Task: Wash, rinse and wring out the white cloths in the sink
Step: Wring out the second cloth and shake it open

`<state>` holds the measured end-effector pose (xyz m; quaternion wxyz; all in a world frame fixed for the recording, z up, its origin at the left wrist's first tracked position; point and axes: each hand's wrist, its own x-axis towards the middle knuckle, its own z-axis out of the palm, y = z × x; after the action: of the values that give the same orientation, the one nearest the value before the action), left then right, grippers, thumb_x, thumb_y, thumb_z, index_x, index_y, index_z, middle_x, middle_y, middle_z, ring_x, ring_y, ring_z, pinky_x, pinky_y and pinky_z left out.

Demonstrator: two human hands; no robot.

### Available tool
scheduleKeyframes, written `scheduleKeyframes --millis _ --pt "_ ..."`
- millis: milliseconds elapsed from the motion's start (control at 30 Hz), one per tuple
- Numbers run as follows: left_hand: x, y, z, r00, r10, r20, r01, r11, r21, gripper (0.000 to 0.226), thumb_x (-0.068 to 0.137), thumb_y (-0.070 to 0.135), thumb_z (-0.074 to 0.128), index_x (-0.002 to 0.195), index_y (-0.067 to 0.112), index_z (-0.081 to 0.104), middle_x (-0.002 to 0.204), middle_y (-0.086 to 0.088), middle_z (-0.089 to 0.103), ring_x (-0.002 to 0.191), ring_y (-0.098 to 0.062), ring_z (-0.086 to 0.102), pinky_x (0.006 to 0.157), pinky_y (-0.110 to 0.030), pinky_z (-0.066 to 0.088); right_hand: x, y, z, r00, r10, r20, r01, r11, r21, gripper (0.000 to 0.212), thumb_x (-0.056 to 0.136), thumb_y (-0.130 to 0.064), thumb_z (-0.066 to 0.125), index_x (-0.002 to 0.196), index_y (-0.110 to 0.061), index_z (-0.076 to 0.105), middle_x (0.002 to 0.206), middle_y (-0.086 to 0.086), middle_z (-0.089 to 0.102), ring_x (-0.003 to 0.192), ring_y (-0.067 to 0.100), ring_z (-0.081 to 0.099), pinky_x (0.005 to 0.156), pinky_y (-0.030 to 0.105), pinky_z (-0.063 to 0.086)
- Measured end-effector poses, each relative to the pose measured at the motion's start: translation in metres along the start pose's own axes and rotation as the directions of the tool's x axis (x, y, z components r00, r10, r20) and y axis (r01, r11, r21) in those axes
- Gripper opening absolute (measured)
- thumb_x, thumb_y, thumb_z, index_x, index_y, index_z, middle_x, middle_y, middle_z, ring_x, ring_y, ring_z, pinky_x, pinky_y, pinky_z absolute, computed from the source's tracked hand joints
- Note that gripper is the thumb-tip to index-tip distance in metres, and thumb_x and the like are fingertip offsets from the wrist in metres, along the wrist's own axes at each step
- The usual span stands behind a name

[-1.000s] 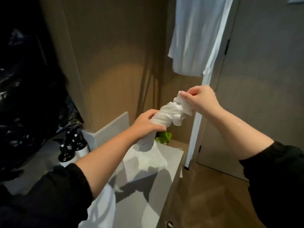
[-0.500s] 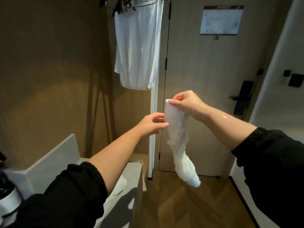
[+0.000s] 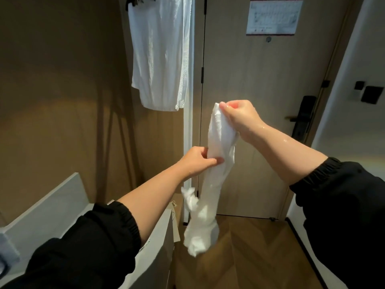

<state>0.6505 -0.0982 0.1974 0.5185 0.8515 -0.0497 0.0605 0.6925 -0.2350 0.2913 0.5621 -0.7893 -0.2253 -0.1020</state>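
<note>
**White cloth (image 3: 214, 184) hangs beside the desk (image 3: 160, 243).**
Right grip (image 3: 239, 117) pinches its top; left grip (image 3: 195, 161) clamps mid-length, seemingly to straighten it.

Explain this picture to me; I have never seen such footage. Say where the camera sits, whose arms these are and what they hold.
No machine here: a camera worn on a person's head looks forward and down, so the two forearms reaching out are that person's own. The right hand pinches the top of a long white cloth, which hangs over the brown herringbone wood floor. The left hand grips it lower down. At lower left stands a pale grey counter, its top mostly hidden by the left arm. Behind are a hanging white garment and a beige door.
</note>
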Motion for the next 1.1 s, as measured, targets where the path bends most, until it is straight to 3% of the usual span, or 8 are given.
scheduleKeyframes --millis 200,367,533,633,733,867,933,1100 --pt "-0.003 -0.035 -0.009 0.992 -0.087 0.09 0.088 0.996 -0.013 0.074 0.075 0.022 0.081 0.136 0.019 0.04 0.126 0.004 0.055 0.116 -0.016 0.054 0.098 -0.033 0.048 0.023 -0.014 0.024 0.984 0.179 -0.012 -0.159 0.9 0.406 0.026 0.078 -0.043 0.06 0.069 -0.023 0.046 0.082 0.004 0.038 0.076 0.021 0.037 0.071 0.034 0.031" --pt "-0.017 -0.08 0.005 0.933 -0.277 0.23 0.249 0.958 0.145 0.042 0.079 0.025 0.077 0.115 0.021 0.055 0.109 0.006 0.062 0.109 -0.016 0.059 0.097 -0.033 0.049 0.038 -0.001 0.034 0.954 0.297 -0.049 -0.212 0.777 0.592 0.033 0.097 -0.027 0.054 0.069 -0.01 0.061 0.06 0.0 0.061 0.056 0.014 0.06 0.067 0.025 0.053" --pt "-0.021 -0.071 0.014 0.927 -0.36 0.107 0.375 0.884 -0.278 0.035 0.087 0.031 0.068 0.117 0.013 0.063 0.106 -0.005 0.07 0.098 -0.021 0.067 0.097 -0.042 0.051 0.044 0.031 0.018 0.952 0.305 0.012 -0.257 0.782 0.568 0.025 0.098 -0.027 0.053 0.076 -0.014 0.054 0.063 -0.003 0.051 0.054 0.008 0.048 0.052 0.018 0.044" --pt "-0.016 -0.043 -0.002 0.931 -0.342 0.129 0.348 0.721 -0.6 0.024 0.092 0.029 0.062 0.112 0.015 0.06 0.103 -0.006 0.068 0.099 -0.022 0.064 0.096 -0.04 0.049 0.036 0.075 0.009 0.937 0.332 0.104 -0.346 0.925 0.157 0.035 0.101 -0.042 0.041 0.098 -0.011 0.057 0.088 0.004 0.053 0.075 0.02 0.055 0.074 0.031 0.048" --pt "-0.007 -0.018 -0.013 0.962 -0.25 0.113 0.26 0.698 -0.667 0.026 0.092 0.016 0.061 0.117 0.02 0.055 0.108 -0.007 0.063 0.103 -0.024 0.061 0.097 -0.042 0.049 0.011 0.124 0.009 0.932 0.362 0.01 -0.336 0.873 -0.353 0.05 0.104 -0.034 0.028 0.116 0.005 0.056 0.126 0.024 0.054 0.123 0.037 0.049 0.099 0.035 0.035" --pt "0.002 0.001 -0.015 0.977 -0.156 0.148 0.214 0.773 -0.597 0.068 0.074 0.008 0.073 0.131 0.028 0.042 0.114 -0.006 0.058 0.107 -0.025 0.058 0.094 -0.042 0.05 -0.037 0.16 0.025 0.793 0.605 0.066 -0.571 0.777 -0.265 0.07 0.099 -0.053 0.022 0.132 0.001 0.051 0.139 0.017 0.05 0.126 0.033 0.047 0.108 0.04 0.035" --pt "0.004 0.007 -0.014 0.984 -0.121 0.134 0.178 0.781 -0.599 0.073 0.074 -0.001 0.069 0.134 0.028 0.04 0.109 -0.003 0.06 0.099 -0.021 0.061 0.084 -0.035 0.052 -0.057 0.168 0.033 0.718 0.684 0.128 -0.647 0.724 -0.237 0.08 0.095 -0.064 0.018 0.109 -0.002 0.066 0.115 0.017 0.064 0.107 0.031 0.06 0.098 0.041 0.044" --pt "0.008 0.008 -0.018 0.992 -0.096 0.079 0.124 0.781 -0.612 0.087 0.071 -0.006 0.067 0.141 0.03 0.031 0.118 -0.005 0.057 0.111 -0.026 0.056 0.096 -0.04 0.049 -0.088 0.16 0.045 0.475 0.606 0.638 -0.854 0.491 0.169 0.076 0.084 -0.076 0.037 0.108 -0.013 0.071 0.111 0.016 0.07 0.105 0.033 0.065 0.091 0.047 0.05"
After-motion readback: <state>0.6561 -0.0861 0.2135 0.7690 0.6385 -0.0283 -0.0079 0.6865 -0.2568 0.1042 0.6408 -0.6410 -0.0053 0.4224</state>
